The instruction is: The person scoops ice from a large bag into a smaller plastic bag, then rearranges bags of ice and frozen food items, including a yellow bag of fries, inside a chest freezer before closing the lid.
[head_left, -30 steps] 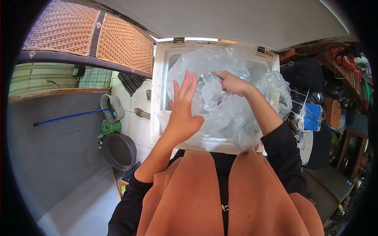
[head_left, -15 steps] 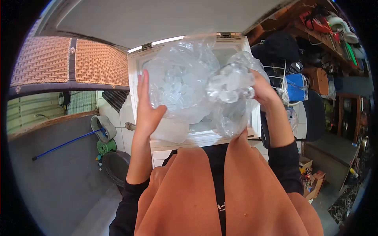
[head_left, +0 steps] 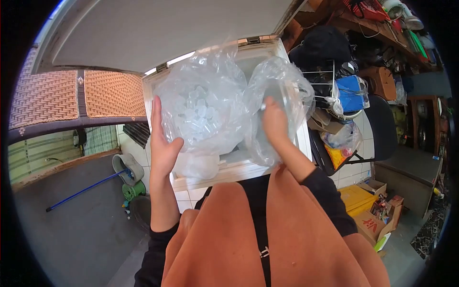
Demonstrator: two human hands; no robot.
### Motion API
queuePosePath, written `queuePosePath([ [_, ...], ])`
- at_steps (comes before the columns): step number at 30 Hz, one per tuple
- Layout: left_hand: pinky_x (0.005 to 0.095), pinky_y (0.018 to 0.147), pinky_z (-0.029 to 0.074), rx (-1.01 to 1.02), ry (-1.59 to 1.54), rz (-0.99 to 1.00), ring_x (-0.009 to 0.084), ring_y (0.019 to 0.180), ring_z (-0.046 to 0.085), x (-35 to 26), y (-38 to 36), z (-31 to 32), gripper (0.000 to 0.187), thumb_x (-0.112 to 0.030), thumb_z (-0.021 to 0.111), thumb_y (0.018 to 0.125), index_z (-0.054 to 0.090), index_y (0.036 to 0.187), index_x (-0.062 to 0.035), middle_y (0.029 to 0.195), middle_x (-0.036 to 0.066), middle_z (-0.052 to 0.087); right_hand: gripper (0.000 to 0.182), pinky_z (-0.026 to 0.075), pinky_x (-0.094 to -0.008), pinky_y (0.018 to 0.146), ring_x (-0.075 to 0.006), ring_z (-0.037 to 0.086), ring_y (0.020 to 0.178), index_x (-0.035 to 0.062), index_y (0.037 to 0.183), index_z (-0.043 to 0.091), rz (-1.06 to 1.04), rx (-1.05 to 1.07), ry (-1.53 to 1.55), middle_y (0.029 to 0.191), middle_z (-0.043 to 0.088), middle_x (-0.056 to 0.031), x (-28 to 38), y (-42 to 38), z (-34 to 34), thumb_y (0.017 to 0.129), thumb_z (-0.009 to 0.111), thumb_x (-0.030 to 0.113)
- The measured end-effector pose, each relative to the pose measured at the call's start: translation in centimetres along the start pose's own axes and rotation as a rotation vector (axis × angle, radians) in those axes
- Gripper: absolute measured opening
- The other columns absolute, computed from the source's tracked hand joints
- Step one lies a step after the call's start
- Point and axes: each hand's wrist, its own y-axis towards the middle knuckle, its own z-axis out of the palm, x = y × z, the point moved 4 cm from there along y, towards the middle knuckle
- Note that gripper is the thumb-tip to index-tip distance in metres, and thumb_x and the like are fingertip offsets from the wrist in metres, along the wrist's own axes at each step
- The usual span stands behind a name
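A clear plastic bag of ice pieces (head_left: 201, 112) lies open in the white chest cooler or freezer (head_left: 191, 182). My left hand (head_left: 165, 143) rests against its left side, fingers straight and thumb spread. To the right, a second clear plastic bag (head_left: 256, 79) stands open and looks mostly slack. Inside or over that bag is my right hand (head_left: 276, 119), fingers curled and slightly blurred. A small whitish spot shows by its fingertips, too small to name. Below the ice bag, a whitish plastic piece (head_left: 196, 165) sits at the front rim.
The raised lid (head_left: 167, 33) spans the top. A woven panel (head_left: 114, 86) is at left, with a blue stick (head_left: 88, 191) below. On the right are a white wire rack (head_left: 330, 71), a blue box (head_left: 351, 93), a dark chair (head_left: 382, 129) and cardboard boxes (head_left: 377, 225).
The bunched bag with ice pieces at my right hand is now spread and slack. My right hand has moved left and down into it. The view has shifted slightly right.
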Motion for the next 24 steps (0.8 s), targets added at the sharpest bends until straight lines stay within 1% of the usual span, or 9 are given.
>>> queuePosePath([
  [1, 0.0315, 0.106, 0.007, 0.000, 0.006, 0.011, 0.0231, 0.132, 0.011, -0.2, 0.0, 0.1, 0.090, 0.005, 0.044, 0.050, 0.016, 0.136, -0.0019, 0.141, 0.013, 0.017, 0.020, 0.049, -0.0446, 0.060, -0.0369, 0.060, 0.067, 0.0023, 0.097, 0.047, 0.000, -0.010, 0.008, 0.078, 0.057, -0.0207, -0.9, 0.7, 1.8, 0.078, 0.044, 0.005],
  [3, 0.0313, 0.106, 0.007, -0.014, -0.045, -0.040, 0.0226, 0.132, 0.012, 0.0, -0.4, 0.1, 0.090, 0.003, 0.043, 0.049, 0.016, 0.135, -0.0004, 0.141, 0.013, 0.017, 0.014, 0.049, -0.0435, 0.058, -0.0347, 0.061, 0.067, 0.0018, 0.089, 0.050, -0.368, 0.230, -0.090, 0.082, 0.057, -0.0210, -1.5, 2.3, 7.2, 0.078, 0.043, 0.007],
  [5, 0.0311, 0.106, 0.007, -0.013, -0.018, -0.017, 0.0222, 0.132, 0.012, 0.0, -0.6, -0.2, 0.090, 0.003, 0.043, 0.049, 0.017, 0.135, -0.0001, 0.141, 0.012, 0.017, 0.013, 0.050, -0.0425, 0.057, -0.0336, 0.061, 0.063, 0.0025, 0.083, 0.053, -0.435, 0.113, -0.053, 0.082, 0.058, -0.0201, -3.6, 7.1, 9.8, 0.077, 0.043, 0.008],
  [11, 0.0305, 0.105, 0.011, -0.059, -0.091, -0.078, 0.0194, 0.130, 0.017, -0.2, -1.5, 0.0, 0.091, 0.001, 0.043, 0.049, 0.016, 0.136, -0.0014, 0.141, 0.011, 0.018, 0.016, 0.050, -0.0386, 0.051, -0.0320, 0.060, 0.057, 0.0030, 0.089, 0.053, -0.265, -0.054, -0.049, 0.079, 0.056, -0.0200, -2.3, 6.3, 7.8, 0.078, 0.042, 0.009],
  [14, 0.0310, 0.105, 0.011, -0.055, -0.134, -0.091, 0.0201, 0.130, 0.016, -0.8, -1.5, 0.2, 0.092, 0.000, 0.043, 0.049, 0.016, 0.136, -0.0013, 0.141, 0.011, 0.018, 0.017, 0.050, -0.0369, 0.048, -0.0315, 0.060, 0.057, 0.0032, 0.092, 0.050, -0.330, 0.020, -0.060, 0.081, 0.055, -0.0201, -2.2, 4.4, 8.3, 0.078, 0.042, 0.009],
  [16, 0.0313, 0.105, 0.011, -0.032, -0.077, -0.047, 0.0208, 0.130, 0.015, -1.0, -1.5, 0.1, 0.091, 0.000, 0.043, 0.049, 0.016, 0.136, -0.0011, 0.141, 0.012, 0.018, 0.018, 0.050, -0.0398, 0.050, -0.0338, 0.060, 0.059, 0.0043, 0.094, 0.049, -0.252, 0.103, -0.016, 0.082, 0.055, -0.0205, -2.0, 4.3, 7.1, 0.079, 0.041, 0.008],
  [19, 0.0318, 0.105, 0.009, 0.000, 0.026, 0.008, 0.0221, 0.131, 0.014, -1.0, -1.7, 0.2, 0.091, 0.000, 0.043, 0.049, 0.017, 0.136, -0.0009, 0.141, 0.013, 0.018, 0.017, 0.049, -0.0423, 0.053, -0.0365, 0.060, 0.063, 0.0054, 0.094, 0.048, -0.292, 0.202, -0.027, 0.079, 0.055, -0.0203, -2.7, 0.9, 5.7, 0.079, 0.040, 0.008],
  [21, 0.0321, 0.106, 0.007, 0.022, 0.050, 0.029, 0.0233, 0.132, 0.011, -1.4, -1.4, 0.5, 0.090, 0.003, 0.043, 0.049, 0.017, 0.135, -0.0007, 0.141, 0.014, 0.017, 0.016, 0.048, -0.0442, 0.055, -0.0385, 0.059, 0.066, 0.0054, 0.093, 0.047, -0.289, 0.199, -0.045, 0.077, 0.056, -0.0212, -3.7, 0.2, 3.4, 0.080, 0.039, 0.007],
  [24, 0.0319, 0.106, 0.008, 0.002, 0.171, 0.003, 0.0235, 0.132, 0.011, -1.4, -1.2, -0.1, 0.089, 0.005, 0.044, 0.050, 0.018, 0.135, -0.0014, 0.141, 0.015, 0.016, 0.018, 0.047, -0.0453, 0.054, -0.0368, 0.060, 0.064, 0.0089, 0.094, 0.048, -0.070, 0.089, -0.163, 0.070, 0.058, -0.0187, -1.3, -0.9, -5.4, 0.077, 0.044, 0.007],
])
